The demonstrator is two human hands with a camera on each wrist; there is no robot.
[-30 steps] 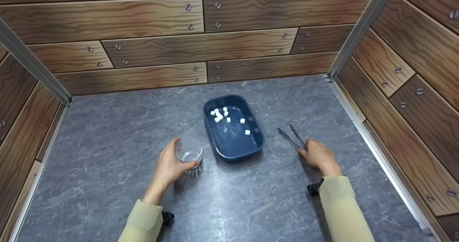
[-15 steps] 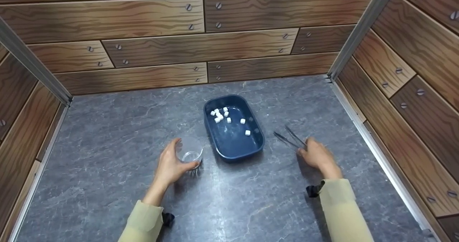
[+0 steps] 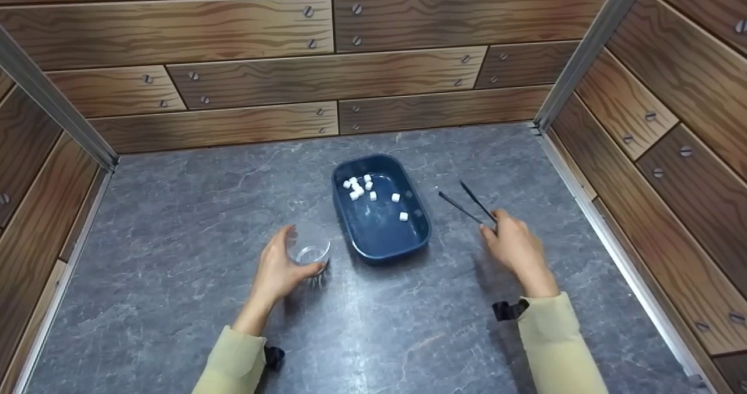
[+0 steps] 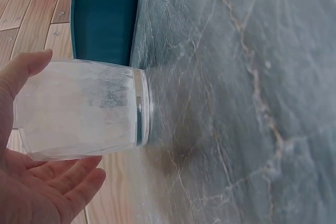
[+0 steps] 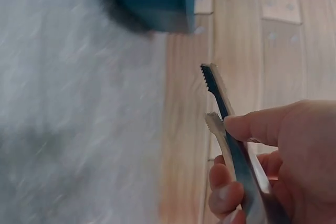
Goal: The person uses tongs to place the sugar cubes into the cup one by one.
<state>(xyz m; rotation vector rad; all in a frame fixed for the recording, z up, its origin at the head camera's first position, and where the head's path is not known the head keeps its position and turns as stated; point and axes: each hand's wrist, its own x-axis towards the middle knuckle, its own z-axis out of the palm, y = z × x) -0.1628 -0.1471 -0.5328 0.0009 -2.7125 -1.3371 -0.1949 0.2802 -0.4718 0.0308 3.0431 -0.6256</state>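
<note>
My left hand grips a clear cup, thumb on one side and fingers on the other. In the left wrist view the cup stands with its base on the grey surface. My right hand holds metal tongs off the surface, their arms spread and nothing between the tips. The serrated tips of the tongs show in the right wrist view. Between the hands is a dark blue rectangular tub. Several small white cubes lie in it, mostly clustered at its far left.
The grey marbled surface spreads beneath everything. Wood-patterned panels rise at the back and on both sides, with metal strips along the edges. A tiny pale speck lies right of the tub.
My right hand has lifted the tongs and brought their tips left and farther away from me, nearer the tub. The left hand, cup, tub and white cubes stay as they were.
</note>
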